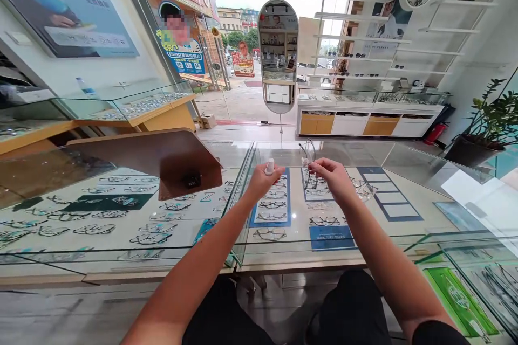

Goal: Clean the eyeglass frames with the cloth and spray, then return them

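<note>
My left hand (262, 180) is closed around a small white spray bottle (269, 166), its nozzle top sticking up above my fingers. My right hand (331, 172) pinches a pair of thin-framed glasses (308, 157) by the frame, holding them upright just right of the bottle. Both hands hover above a glass display counter (380, 237), with a short gap between bottle and glasses. Rows of eyeglass frames (272, 205) lie on blue-edged mats inside the counter below my hands.
A brown tray-like board (162, 159) rests on the counter to the left. An oval standing mirror (278, 54) stands beyond the counter. More glass cases sit left and right, wall shelves with glasses at the back, a potted plant (491, 118) at far right.
</note>
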Tool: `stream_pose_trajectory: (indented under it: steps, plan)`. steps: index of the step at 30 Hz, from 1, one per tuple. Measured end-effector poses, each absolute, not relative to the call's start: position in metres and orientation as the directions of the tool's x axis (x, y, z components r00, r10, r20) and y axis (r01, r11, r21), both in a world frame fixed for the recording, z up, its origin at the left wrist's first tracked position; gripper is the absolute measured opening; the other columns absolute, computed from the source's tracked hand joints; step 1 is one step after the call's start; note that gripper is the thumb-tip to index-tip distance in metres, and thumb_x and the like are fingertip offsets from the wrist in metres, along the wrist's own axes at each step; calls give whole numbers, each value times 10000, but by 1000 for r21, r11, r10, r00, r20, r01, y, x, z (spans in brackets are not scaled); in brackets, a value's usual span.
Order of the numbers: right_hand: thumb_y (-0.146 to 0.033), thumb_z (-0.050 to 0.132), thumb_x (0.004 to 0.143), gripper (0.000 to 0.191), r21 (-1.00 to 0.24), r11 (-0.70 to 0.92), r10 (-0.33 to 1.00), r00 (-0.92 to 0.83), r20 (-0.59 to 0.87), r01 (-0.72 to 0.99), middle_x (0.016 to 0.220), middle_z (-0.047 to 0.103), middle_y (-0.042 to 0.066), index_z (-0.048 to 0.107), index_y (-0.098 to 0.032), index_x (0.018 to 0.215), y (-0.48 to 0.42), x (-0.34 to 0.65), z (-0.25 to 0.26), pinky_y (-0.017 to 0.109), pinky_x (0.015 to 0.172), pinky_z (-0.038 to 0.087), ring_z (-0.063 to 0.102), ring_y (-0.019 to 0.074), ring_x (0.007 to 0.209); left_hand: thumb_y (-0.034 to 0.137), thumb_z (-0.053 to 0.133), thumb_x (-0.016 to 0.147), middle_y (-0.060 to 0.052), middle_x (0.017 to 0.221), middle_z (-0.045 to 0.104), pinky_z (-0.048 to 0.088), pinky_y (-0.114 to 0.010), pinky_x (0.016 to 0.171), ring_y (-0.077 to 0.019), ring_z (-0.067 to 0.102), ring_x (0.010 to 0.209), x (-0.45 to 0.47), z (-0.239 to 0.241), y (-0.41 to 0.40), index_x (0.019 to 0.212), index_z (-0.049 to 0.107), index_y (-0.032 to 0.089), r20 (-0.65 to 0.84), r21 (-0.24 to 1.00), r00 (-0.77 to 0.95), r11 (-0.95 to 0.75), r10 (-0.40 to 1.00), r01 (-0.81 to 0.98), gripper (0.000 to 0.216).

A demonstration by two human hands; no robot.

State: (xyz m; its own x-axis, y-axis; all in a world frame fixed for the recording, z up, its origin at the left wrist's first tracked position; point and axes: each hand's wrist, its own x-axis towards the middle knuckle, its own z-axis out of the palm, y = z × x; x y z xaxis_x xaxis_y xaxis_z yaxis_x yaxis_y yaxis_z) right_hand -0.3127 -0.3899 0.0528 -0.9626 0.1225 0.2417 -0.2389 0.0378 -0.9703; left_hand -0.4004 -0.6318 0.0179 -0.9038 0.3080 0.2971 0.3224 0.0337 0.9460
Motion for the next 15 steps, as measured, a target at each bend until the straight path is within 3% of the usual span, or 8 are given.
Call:
stream_pose_trajectory:
  steps: [4, 8, 12, 15]
  plan:
    - [-699, 950, 657, 512, -977, -104, 113, -978, 173, -185, 912, 790, 55, 802, -235, 815, -416, -387, 24, 375, 853, 463, 653, 239, 939, 666, 899, 687, -101, 811, 757, 464, -280, 534, -216, 690, 740, -441, 2, -613, 788, 726, 185, 247, 969, -956, -15, 157, 248, 521]
    - [-689, 981, 651, 521, -974, -218, -66, -995, 71, -55, 972, 809, 53, 784, -238, 823, -418, -408, -9, 358, 863, 451, 658, 225, 965, 634, 930, 676, -95, 910, 770, 465, -282, 540, -173, 646, 694, -445, -25, -615, 761, 684, 189, 180, 984, -966, -30, 188, 177, 516]
    - [-649, 990, 705, 479, -963, -269, -137, -989, 58, -20, 1019, 808, 34, 757, -243, 803, -420, -400, -21, 346, 861, 449, 632, 197, 934, 587, 999, 620, 31, 661, 584, 380, -270, 537, -103, 479, 557, -439, -33, -613, 735, 584, 210, 150, 987, -966, -85, 212, 135, 573]
    - [-633, 983, 740, 456, -954, -298, -169, -985, 41, 11, 1062, 809, 39, 748, -247, 798, -421, -397, -20, 345, 865, 463, 636, 206, 972, 561, 1041, 563, 72, 589, 499, 332, -265, 551, -92, 435, 547, -440, -34, -611, 730, 542, 218, 132, 988, -973, -104, 189, 114, 628]
